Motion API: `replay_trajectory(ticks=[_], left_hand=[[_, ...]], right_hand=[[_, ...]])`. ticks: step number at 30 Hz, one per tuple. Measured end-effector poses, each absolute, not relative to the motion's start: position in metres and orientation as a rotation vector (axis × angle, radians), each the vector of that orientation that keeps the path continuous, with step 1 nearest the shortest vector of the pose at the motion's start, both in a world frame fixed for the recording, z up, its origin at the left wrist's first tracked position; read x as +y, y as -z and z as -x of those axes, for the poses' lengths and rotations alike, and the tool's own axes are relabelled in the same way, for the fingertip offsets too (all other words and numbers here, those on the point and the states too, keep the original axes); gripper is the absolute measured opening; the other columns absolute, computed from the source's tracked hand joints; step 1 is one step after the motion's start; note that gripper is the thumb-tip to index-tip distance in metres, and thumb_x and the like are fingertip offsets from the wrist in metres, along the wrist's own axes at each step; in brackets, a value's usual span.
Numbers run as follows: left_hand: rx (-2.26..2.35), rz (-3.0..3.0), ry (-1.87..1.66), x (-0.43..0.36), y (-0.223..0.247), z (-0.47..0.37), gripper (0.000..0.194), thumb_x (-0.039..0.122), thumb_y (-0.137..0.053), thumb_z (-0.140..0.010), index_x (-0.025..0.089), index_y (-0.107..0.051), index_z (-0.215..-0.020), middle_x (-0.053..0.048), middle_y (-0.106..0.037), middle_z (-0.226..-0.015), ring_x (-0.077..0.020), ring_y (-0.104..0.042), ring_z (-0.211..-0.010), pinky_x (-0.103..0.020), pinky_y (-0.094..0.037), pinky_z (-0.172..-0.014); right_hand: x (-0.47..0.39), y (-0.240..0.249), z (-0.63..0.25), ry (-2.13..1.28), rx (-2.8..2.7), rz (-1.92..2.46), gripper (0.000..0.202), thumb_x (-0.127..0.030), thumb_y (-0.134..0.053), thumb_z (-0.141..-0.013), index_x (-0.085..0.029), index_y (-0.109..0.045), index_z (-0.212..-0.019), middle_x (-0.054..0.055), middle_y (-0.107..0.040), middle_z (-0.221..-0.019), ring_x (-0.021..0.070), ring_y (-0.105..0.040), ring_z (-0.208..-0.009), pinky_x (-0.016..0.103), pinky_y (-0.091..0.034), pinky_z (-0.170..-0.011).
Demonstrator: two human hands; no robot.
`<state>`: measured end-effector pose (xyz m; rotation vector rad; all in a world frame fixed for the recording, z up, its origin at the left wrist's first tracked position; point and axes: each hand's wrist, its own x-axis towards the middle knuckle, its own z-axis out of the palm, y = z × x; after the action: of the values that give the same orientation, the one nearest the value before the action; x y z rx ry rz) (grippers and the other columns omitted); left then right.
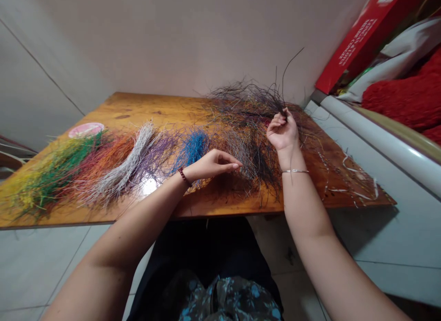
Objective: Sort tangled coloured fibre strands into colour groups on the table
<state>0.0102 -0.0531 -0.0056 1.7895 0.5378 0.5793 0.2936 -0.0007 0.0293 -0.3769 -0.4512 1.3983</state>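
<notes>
My right hand is closed on a bunch of dark thin strands at the far right of the table. A few loose ends rise above the fist, and the rest joins a tangled dark heap by the wall. My left hand hovers over the table's front half, thumb and fingertips pinched together; anything between them is too small to make out. Just beyond its fingertips lie grey strands, with a blue bundle behind the wrist. Black strands spread between the two hands.
Across the left of the wooden table lie purple, white, orange, green and yellow strands. A pink round lid rests behind them. White scraps lie at right, near a red box.
</notes>
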Motion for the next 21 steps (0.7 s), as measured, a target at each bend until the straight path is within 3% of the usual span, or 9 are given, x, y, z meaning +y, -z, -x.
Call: replay_trajectory(ticks=[12,21], left_hand=[[0.488,-1.799,-0.651,-0.0575,0.0076,-0.0111,0.039,0.048,-0.074,-0.085,0.015,-0.078,-0.105,-0.011,-0.077,-0.107,-0.0202,-0.072,-0.098,-0.029,-0.055,-0.089],[0.454,-1.785,-0.655,-0.0603,0.0033,-0.0096,0.039,0.046,-0.075,-0.085,0.014,-0.078,-0.106,-0.012,-0.077,-0.103,-0.0185,-0.072,-0.092,-0.026,-0.056,-0.083]], right_hand=[[-0.0047,-0.0329,-0.2889,-1.436,-0.381,0.349,0.026,-0.021,-0.059,-0.095,-0.022,-0.055,-0.069,-0.011,-0.052,-0.05,0.0009,-0.048,-0.038,0.01,-0.044,-0.037],[-0.0028,-0.0313,-0.29,-1.451,-0.393,0.348,0.024,-0.02,-0.066,-0.09,-0.021,-0.056,-0.068,-0.012,-0.051,-0.049,-0.0006,-0.047,-0.038,0.008,-0.043,-0.038]])
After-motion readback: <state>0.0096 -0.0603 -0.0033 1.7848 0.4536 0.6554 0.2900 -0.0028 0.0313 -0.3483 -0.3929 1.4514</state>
